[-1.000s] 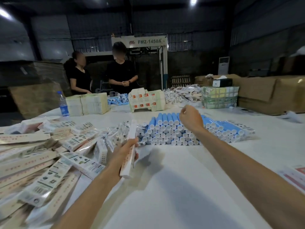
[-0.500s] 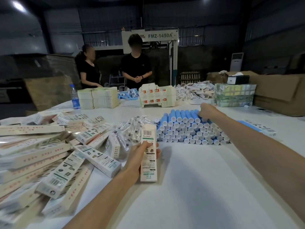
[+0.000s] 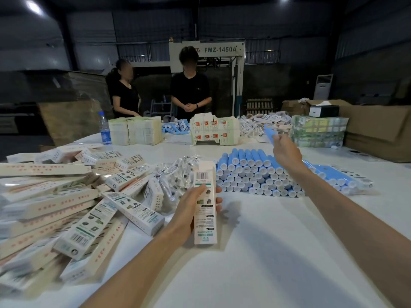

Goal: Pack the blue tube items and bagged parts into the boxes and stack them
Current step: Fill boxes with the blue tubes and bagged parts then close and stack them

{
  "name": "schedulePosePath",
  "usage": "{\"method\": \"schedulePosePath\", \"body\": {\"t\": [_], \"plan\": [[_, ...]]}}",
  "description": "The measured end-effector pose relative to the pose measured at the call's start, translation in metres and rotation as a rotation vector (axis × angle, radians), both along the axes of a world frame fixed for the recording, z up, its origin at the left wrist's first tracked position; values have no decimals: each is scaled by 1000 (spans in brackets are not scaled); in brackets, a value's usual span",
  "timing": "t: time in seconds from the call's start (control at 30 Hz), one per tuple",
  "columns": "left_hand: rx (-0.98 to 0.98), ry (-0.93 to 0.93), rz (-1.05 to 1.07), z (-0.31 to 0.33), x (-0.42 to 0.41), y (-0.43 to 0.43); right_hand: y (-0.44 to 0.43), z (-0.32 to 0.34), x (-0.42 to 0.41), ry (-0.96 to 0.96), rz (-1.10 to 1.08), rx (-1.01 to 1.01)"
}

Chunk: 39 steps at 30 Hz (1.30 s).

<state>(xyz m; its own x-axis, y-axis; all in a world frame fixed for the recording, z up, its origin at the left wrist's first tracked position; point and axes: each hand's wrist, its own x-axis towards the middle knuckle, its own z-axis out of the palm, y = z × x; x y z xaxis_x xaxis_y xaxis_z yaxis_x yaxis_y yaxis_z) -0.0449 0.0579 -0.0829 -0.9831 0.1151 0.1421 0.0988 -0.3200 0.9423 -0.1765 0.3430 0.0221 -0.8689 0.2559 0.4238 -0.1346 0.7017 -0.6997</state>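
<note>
Room: dim warehouse; I work at a white surface [image 3: 255, 252], with two people standing at its far edge.
Left grip: the left grip [image 3: 191, 210] clasps one box [image 3: 205, 203] round its middle, held upright near the centre of the surface. Its far end looks open, though I cannot confirm this.
Right grip: the right grip [image 3: 285, 150] pinches a single blue tube [image 3: 270, 133], held in the air above the tube stack [image 3: 251, 174].
Tube stock: many capped tubes lie in rows right of centre, and more lie toward the right edge.
Bagged parts: the bagged parts [image 3: 178, 174] are heaped between the box heap [image 3: 66, 207] and the tube stack, just behind the held box. Neither grip holds one.
Box heap: loosely piled along the left edge, not neatly stacked. I cannot tell whether these boxes are filled.
Done, as I judge: one tube picked, one box in hand.
Left, as I judge: insert the tube, add a bag, close the box, stack it. With this much stock remaining, the task looks far from complete.
</note>
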Motion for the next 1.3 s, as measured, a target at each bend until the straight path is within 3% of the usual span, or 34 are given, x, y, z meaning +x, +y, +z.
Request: {"method": "schedulePosePath", "body": {"t": [0.13,0.3,0.5,1.0,1.1,1.3], "plan": [[-50,116,-45,0,4,3,-32,6,46,130,359,-447],[-87,149,-58,0,7,1,-72,19,84,252,663,-608],[-114,189,-38,1,9,4,-107,28,104,308,734,-394],[-206,267,15,1,15,10,-97,28,95,-44,760,43],[-187,271,27,0,15,10,-96,15,98,-26,725,45],[-181,242,53,-1,14,15,-99,-27,104,159,662,236]]}}
